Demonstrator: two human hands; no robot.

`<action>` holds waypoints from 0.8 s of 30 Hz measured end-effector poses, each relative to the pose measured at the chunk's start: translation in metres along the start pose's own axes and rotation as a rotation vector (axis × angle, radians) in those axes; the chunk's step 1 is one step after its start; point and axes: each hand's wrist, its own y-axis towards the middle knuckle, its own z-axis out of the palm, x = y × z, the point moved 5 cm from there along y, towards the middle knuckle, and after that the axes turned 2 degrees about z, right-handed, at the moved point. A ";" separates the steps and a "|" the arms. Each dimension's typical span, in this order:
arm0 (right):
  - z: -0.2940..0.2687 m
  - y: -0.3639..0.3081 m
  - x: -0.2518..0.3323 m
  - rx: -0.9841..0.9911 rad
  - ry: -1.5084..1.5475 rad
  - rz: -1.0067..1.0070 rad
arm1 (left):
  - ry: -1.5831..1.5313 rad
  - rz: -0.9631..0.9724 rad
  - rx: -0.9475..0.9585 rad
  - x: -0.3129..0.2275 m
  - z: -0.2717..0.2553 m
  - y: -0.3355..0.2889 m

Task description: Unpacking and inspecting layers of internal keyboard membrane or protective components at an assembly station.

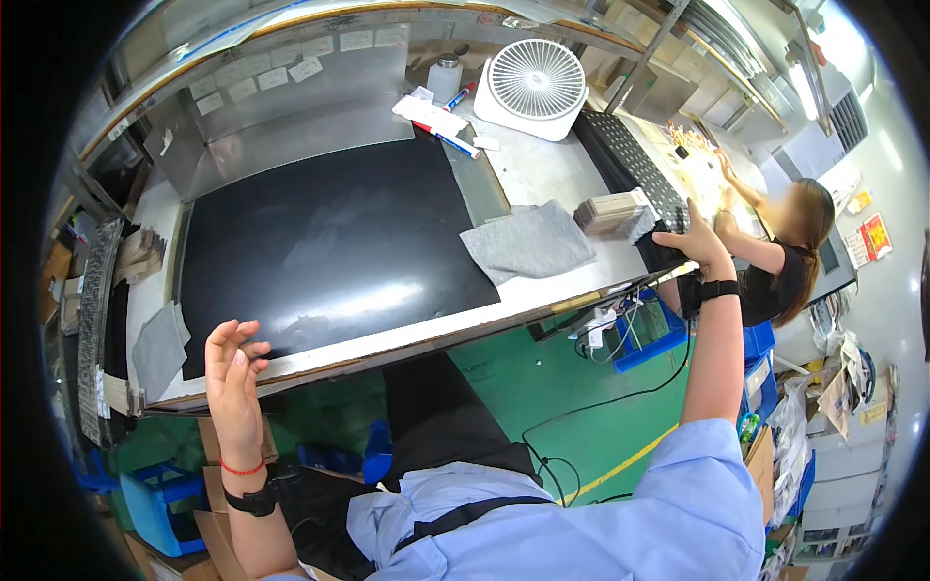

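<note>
My left hand [233,376] is raised at the near left edge of the bench, its fingers loosely bent and apart, holding nothing. The closest thing to it is the shiny black mat [329,242] on the white bench top. My right hand [705,244] reaches out to the right, thumb and fingers spread, over the near end of a long black strip with rows of small pale dots [635,167]. Whether its fingertips touch the strip cannot be made out. Beside that hand stands a stack of thin greyish pieces [610,213], and left of it lies a grey cloth [531,242].
A white fan [536,82] stands at the back, near a small bottle [445,77] and markers [453,141]. A metal sheet [291,107] borders the mat. Another grey cloth [161,344] lies at left. A co-worker [790,242] sits at right. Cables [605,395] hang below the bench.
</note>
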 end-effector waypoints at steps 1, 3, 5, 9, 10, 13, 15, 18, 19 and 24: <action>-0.002 -0.004 -0.004 -0.085 0.044 -0.021 | -0.004 -0.007 -0.004 0.000 -0.003 -0.003; 0.005 -0.019 -0.007 -0.187 0.423 -0.027 | 0.002 -0.013 -0.003 0.001 -0.012 -0.011; 0.005 -0.027 -0.024 -0.478 1.017 0.016 | 0.002 -0.020 -0.011 -0.001 -0.024 -0.024; 0.052 -0.040 0.005 -0.705 1.662 0.144 | -0.142 0.077 -0.188 -0.014 -0.058 -0.060; 0.048 -0.035 -0.008 -0.925 1.353 0.152 | -0.151 0.072 -0.179 -0.016 -0.058 -0.064; 0.049 -0.026 -0.021 -0.950 1.389 0.117 | -0.163 0.106 -0.231 -0.019 -0.069 -0.078; 0.056 -0.027 -0.016 -0.868 1.475 0.105 | -0.172 0.096 -0.252 -0.016 -0.076 -0.085; 0.062 -0.038 -0.006 -0.776 1.614 0.054 | -0.193 0.086 -0.311 -0.014 -0.086 -0.100; 0.066 -0.031 -0.019 -0.732 1.650 0.053 | -0.209 0.075 -0.340 -0.011 -0.087 -0.103; 0.074 -0.011 -0.073 -0.872 1.556 0.099 | -0.248 0.051 -0.349 -0.006 -0.092 -0.114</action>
